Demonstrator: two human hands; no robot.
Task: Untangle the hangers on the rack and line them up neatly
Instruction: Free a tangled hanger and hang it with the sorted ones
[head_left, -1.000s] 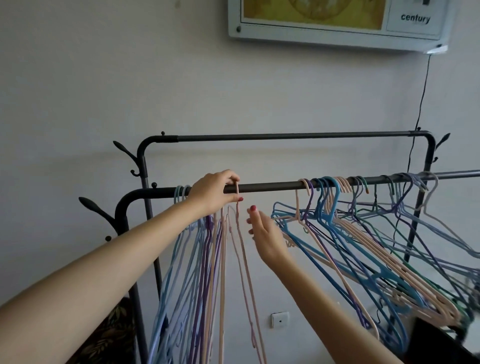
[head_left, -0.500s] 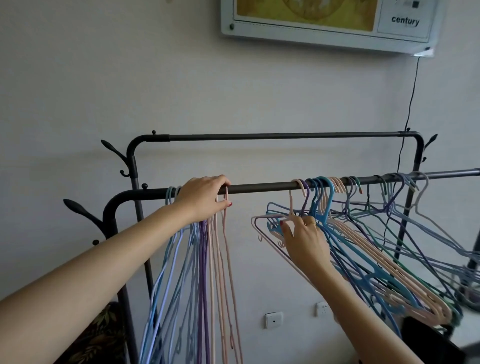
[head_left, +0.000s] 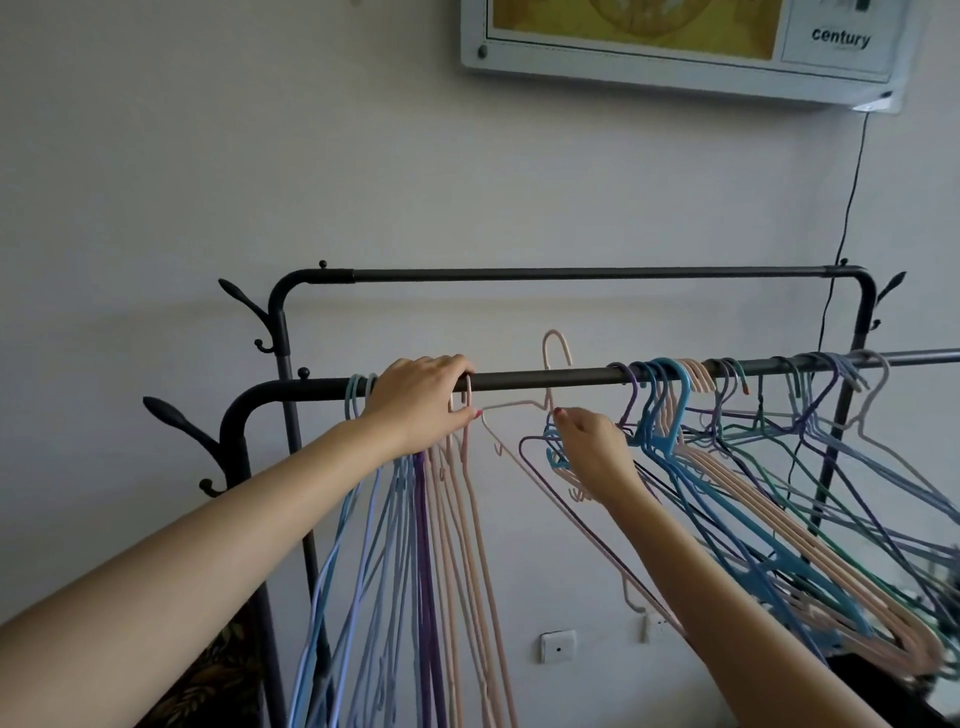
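On rail (head_left: 519, 381), left hand (head_left: 421, 402) grips neat bunch (head_left: 441, 545) to stop sliding; right hand (head_left: 592, 452) pinches pink hanger (head_left: 555, 353) (hook lifted clear) to free it

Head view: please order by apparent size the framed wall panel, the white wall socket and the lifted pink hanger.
1. Framed wall panel, although cut by the top edge.
2. Lifted pink hanger, held by the right hand; nearer the camera, so uncertain.
3. White wall socket.

Framed "century" panel (head_left: 680, 47) up top w/ black cord (head_left: 852, 192) hanging, wall sockets (head_left: 558, 646) low.
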